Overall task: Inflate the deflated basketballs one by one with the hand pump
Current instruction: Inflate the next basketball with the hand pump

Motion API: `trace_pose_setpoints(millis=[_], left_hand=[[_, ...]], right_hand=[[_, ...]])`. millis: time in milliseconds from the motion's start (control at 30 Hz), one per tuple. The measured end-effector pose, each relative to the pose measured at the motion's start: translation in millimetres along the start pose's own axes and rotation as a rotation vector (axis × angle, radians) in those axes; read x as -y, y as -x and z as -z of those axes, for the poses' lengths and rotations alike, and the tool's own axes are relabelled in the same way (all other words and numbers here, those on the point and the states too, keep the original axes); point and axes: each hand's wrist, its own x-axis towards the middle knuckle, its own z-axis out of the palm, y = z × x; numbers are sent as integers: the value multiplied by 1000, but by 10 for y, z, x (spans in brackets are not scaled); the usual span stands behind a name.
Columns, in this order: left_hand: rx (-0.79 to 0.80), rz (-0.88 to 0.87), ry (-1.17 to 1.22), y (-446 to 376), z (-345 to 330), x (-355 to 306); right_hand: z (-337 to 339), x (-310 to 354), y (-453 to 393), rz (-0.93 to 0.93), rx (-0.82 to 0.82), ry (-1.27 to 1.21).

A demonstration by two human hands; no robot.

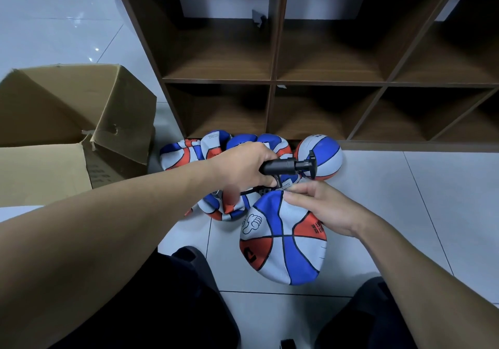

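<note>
A half-flat basketball (283,243) in blue, white and orange lies on the floor tiles between my knees. My left hand (243,170) grips the barrel of a black hand pump (289,166), held level above the ball, its T-handle pointing right. A thin black hose loops down from the pump toward the ball's top. My right hand (321,208) pinches at the top edge of the ball, where the hose end meets it. Behind lie several deflated basketballs (205,148) in a pile, and a rounder basketball (324,156) sits at the right of it.
An open cardboard box (67,121) lies on its side at the left. A dark wooden cubby shelf (272,81) with bare compartments stands right behind the balls. White floor tiles (418,200) stretch to the right. My dark trouser knees fill the bottom of the view.
</note>
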Motion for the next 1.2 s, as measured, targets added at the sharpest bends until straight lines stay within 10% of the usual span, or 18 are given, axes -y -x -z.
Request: trace_pose_setpoints(millis=[600, 967, 1200], left_hand=[[204, -47, -75, 84, -186, 105], [307, 109, 211, 148, -562, 169], [375, 139, 188, 84, -688, 191]], right_hand=[[-45, -368, -176, 45, 0, 297], [-266, -990, -343, -187, 178, 1080], [-290, -1087, -375, -133, 30, 985]])
